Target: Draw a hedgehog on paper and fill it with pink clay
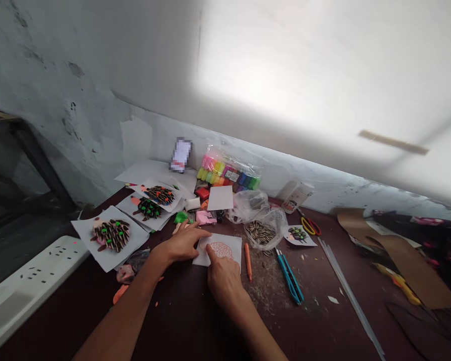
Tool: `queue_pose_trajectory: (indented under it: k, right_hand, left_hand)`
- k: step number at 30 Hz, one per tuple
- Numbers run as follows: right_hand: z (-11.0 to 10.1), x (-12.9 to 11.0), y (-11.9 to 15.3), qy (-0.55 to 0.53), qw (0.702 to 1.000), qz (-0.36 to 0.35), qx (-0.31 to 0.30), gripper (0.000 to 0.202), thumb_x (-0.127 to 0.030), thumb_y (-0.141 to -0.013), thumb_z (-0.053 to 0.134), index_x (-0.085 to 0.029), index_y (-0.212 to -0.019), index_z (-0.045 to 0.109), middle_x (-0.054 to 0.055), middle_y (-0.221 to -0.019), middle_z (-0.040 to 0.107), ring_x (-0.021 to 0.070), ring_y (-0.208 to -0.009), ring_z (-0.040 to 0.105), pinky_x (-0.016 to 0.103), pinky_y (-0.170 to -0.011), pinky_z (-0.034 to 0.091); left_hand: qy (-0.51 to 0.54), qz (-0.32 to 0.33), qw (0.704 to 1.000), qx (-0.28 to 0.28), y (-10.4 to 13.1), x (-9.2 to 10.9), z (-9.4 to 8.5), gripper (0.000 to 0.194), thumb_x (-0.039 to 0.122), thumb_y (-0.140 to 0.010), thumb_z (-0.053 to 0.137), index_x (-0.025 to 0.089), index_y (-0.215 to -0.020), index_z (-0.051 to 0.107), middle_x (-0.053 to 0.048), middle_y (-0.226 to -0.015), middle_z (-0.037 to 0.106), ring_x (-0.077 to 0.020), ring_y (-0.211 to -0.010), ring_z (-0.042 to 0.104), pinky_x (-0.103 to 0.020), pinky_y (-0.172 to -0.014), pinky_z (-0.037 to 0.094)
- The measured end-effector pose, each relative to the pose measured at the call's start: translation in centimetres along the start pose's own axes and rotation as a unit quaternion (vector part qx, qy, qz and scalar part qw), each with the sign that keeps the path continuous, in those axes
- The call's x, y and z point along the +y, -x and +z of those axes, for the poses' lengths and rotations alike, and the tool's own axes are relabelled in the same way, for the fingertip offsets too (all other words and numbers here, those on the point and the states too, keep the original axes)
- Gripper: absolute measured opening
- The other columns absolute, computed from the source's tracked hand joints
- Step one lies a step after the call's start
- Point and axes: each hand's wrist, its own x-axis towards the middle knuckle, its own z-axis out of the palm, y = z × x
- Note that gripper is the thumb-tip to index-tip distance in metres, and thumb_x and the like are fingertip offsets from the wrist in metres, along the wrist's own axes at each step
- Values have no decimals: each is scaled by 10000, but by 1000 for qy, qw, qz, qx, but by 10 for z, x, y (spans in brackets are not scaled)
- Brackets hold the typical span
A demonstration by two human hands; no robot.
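A small white sheet of paper lies on the dark table, bearing an orange-lined oval drawing filled with small loops. My left hand rests at its left edge, fingers spread and holding nothing. With the index finger stretched out, my right hand touches the left part of the drawing; its other fingers are curled and partly hidden. An orange marker lies just right of the sheet. Close beyond my left hand are lumps of green clay and pink clay.
Finished seed hedgehogs on paper lie at left, near a white power strip. A bag of striped seeds, a blue-handled cutting tool, scissors and clear sticks are at right. Packed coloured clay stands against the wall.
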Motion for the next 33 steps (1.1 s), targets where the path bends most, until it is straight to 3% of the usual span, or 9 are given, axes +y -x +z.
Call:
queue_pose_trajectory:
  k: [7, 13, 18, 24, 33]
  right_hand:
    - [-2, 0, -3, -2, 1000, 2, -2, 502, -121, -924, 386, -218, -1399, 520, 142, -958, 753, 275, -930, 714, 331, -745, 489]
    - [0, -4, 0, -4, 1000, -11, 0, 571, -112, -912, 395, -219, -1472, 434, 141, -992, 751, 269, -927, 717, 318, -731, 480]
    - [2, -7, 0, 4, 1000, -20, -10, 555, -94, -909, 375, -210, -1445, 458, 144, -978, 752, 282, -934, 718, 326, -724, 469]
    - [-1, -1, 6, -4, 1000, 6, -15, 596, -110, -903, 392, -222, -1488, 403, 149, -1009, 747, 291, -935, 714, 344, -738, 477]
    - [-2, 10, -1, -29, 999, 8, 12, 521, -145, -890, 423, -278, -1374, 561, 105, -1002, 756, 253, -936, 711, 306, -746, 472]
  left_hand:
    - [2, 1, 1000, 2, -2, -3, 2, 749, 109, -649, 569, 311, -1370, 537, -20, -1492, 501, -286, -1492, 232, -553, -1228, 76]
    - [1, 2, 1000, 7, -1, -1, 2, 710, 110, -682, 549, 300, -1366, 541, -28, -1490, 505, -292, -1486, 250, -584, -1216, 97]
    - [-1, 4, 1000, 9, -2, -2, 2, 728, 105, -661, 556, 292, -1365, 542, -36, -1485, 510, -295, -1488, 242, -573, -1216, 108]
    - [-2, 2, 1000, 3, -3, -4, 5, 750, 110, -649, 556, 310, -1372, 533, -15, -1502, 491, -280, -1500, 215, -557, -1227, 66]
    - [3, -5, 1000, -2, -1, 1, 0, 738, 121, -666, 540, 294, -1384, 525, -23, -1509, 480, -287, -1498, 221, -557, -1228, 63]
